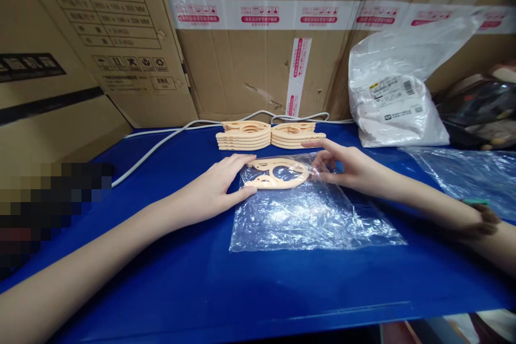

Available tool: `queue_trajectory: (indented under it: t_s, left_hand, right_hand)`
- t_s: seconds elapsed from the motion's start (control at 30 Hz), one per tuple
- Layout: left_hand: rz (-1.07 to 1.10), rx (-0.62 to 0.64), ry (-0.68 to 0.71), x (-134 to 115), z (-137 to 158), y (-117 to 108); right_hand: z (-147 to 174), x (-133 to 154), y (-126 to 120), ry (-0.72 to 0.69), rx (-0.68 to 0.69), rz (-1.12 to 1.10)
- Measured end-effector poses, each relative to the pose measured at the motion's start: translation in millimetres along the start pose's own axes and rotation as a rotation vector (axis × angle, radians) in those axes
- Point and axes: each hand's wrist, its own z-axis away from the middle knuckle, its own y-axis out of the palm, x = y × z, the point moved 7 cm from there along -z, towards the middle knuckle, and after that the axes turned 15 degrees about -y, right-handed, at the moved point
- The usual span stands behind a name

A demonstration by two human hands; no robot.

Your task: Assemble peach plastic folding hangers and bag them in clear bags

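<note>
A peach plastic folding hanger with cut-out openings lies in the upper part of a clear plastic bag, flat on the blue table. At its left end is my left hand, fingers on the far edge and thumb on the near edge, gripping it through the film. My right hand is at the hanger's right end. Its index finger stretches out towards the stacks, while the other fingers curl onto the bag's edge. Just behind stand two neat stacks of matching hangers, a left stack and a right stack.
Large cardboard boxes wall off the back and left. A white cable runs along the rear of the blue table. At the back right sits a white labelled bag, with another clear plastic sheet in front.
</note>
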Motion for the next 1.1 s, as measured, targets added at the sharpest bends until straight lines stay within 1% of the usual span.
queue_trajectory:
  t_s: [0.1,0.23,0.33,0.37,0.43,0.53,0.6,0.63,0.77,0.97,1.1]
  left_hand:
    - [-0.006,0.004,0.024,-2,1,0]
    - [-0.021,0.012,0.028,-2,3,0]
    - [-0.023,0.005,0.024,-2,3,0]
    - [-0.025,0.003,0.025,-2,3,0]
    - [-0.030,0.001,0.033,-2,2,0]
    - [-0.033,0.007,0.039,-2,2,-1]
    - [-0.032,0.011,0.037,-2,2,-1]
    - [-0.032,0.012,0.037,-2,3,-1]
    - [-0.036,0.014,0.039,-2,4,-1]
    - [-0.032,0.005,0.045,-1,4,-1]
    - [-0.049,0.004,0.043,-1,4,-1]
  right_hand:
    - [1,-3,-21,0.026,-0.055,0.126]
    - [-10,-15,-67,0.072,-0.221,0.384]
    - [-33,-35,-85,0.039,-0.211,0.463]
    - [-43,-42,-86,0.018,-0.179,0.505]
    - [-59,-62,-83,0.015,-0.090,0.510]
    - [-75,-92,-69,0.102,0.050,0.403]
    - [-78,-102,-58,0.138,0.111,0.298]
    - [-79,-104,-55,0.144,0.120,0.252]
    - [-77,-100,-50,0.134,0.093,0.177]
    - [-79,-83,-44,0.076,0.130,0.226]
    - [-80,-77,-47,0.056,0.105,0.257]
